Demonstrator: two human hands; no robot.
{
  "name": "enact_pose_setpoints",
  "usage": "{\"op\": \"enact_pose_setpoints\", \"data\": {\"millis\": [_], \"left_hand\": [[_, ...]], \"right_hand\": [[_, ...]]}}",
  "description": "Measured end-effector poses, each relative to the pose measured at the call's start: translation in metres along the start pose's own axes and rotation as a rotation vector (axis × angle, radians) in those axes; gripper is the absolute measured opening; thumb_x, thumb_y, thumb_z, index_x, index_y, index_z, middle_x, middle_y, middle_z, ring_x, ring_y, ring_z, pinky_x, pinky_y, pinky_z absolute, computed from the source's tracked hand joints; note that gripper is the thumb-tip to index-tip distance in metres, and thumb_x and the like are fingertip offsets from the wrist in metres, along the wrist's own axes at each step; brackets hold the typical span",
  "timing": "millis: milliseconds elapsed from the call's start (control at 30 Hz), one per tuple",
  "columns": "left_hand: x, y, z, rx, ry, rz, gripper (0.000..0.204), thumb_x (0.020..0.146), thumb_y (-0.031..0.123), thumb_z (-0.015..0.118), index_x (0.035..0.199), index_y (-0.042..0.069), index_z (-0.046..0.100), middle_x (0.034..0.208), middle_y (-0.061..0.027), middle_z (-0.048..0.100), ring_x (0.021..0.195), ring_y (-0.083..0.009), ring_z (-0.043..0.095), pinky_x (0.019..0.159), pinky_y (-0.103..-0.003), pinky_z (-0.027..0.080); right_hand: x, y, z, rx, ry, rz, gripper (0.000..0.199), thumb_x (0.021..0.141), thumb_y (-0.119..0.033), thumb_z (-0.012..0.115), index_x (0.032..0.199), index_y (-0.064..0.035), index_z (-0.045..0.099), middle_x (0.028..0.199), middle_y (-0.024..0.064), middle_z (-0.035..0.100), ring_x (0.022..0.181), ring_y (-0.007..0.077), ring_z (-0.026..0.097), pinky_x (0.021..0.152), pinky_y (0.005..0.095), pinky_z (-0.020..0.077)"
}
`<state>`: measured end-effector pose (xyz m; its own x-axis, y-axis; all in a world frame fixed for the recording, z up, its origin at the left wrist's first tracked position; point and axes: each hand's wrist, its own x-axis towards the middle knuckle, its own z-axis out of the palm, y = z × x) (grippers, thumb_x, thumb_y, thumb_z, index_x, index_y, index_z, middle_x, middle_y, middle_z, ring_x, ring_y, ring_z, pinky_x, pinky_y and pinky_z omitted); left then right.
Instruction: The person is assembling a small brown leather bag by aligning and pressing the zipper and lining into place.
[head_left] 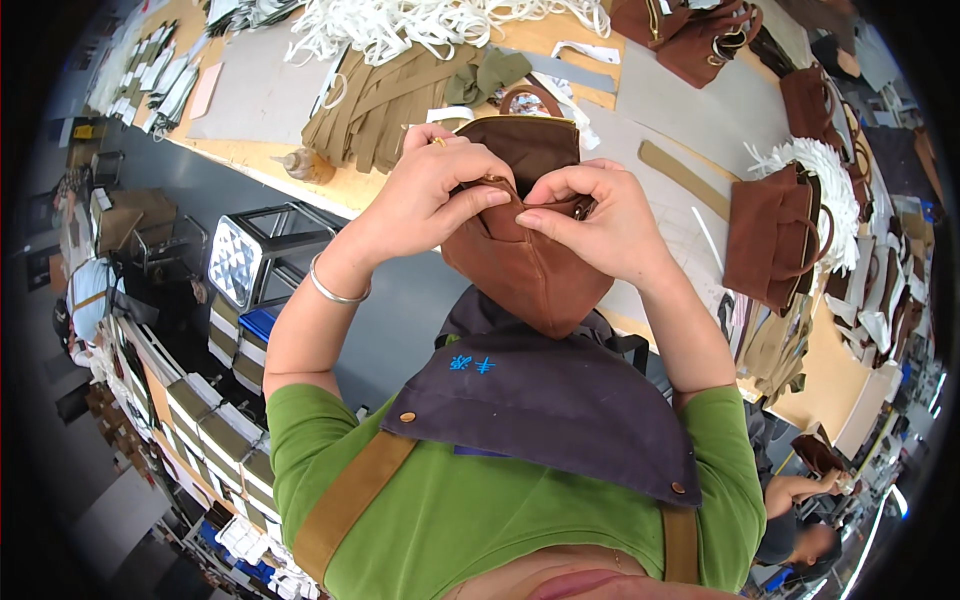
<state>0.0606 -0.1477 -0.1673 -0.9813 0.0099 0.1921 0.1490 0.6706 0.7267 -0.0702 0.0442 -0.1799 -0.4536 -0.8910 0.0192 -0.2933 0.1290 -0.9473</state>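
A brown handbag [530, 268] is held up in front of my chest at the table's near edge, its dark lining [525, 145] showing through the open top. My left hand [445, 190] pinches the near rim on the left, fingers curled over the edge. On the same rim, just to the right, my right hand [598, 215] pinches the edge between thumb and fingers. The two thumbs nearly meet at the rim's middle. Beyond the opening, the bag's far side stands up with a curved handle [535, 96]. The fingertips partly hide the rim.
Olive strips [370, 115] and a heap of white straps [390, 28] lie on the table beyond, near a small bottle [307, 167]. More brown bags [765, 240] stand at right. A metal-framed stool [238, 262] is at left. Another person [800, 515] sits at lower right.
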Motion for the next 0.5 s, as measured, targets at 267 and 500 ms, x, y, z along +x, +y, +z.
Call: {"op": "enact_pose_setpoints", "data": {"millis": [267,500], "left_hand": [[-0.0031,0.0003,-0.0014,0.009,-0.012,-0.019,0.006,0.092,0.018,0.064,0.09,0.013,0.067,0.081,0.0031,0.063,0.079,-0.0146,0.056,0.092,-0.034,0.028],[-0.002,0.0055,0.0034,0.03,0.049,-0.039,0.008,0.09,0.02,0.065,0.09,0.013,0.069,0.079,0.0015,0.066,0.078,-0.0165,0.058,0.092,-0.035,0.03]], "right_hand": [[-0.005,-0.0029,0.0056,-0.103,0.085,-0.055,0.011,0.076,-0.02,0.082,0.078,-0.0121,0.074,0.07,-0.002,0.07,0.067,0.0143,0.062,0.094,0.0323,0.0385],[-0.005,-0.004,0.008,-0.121,0.077,-0.086,0.01,0.078,-0.017,0.079,0.076,-0.0119,0.071,0.071,-0.0029,0.069,0.066,0.013,0.061,0.092,0.0324,0.0372]]}}
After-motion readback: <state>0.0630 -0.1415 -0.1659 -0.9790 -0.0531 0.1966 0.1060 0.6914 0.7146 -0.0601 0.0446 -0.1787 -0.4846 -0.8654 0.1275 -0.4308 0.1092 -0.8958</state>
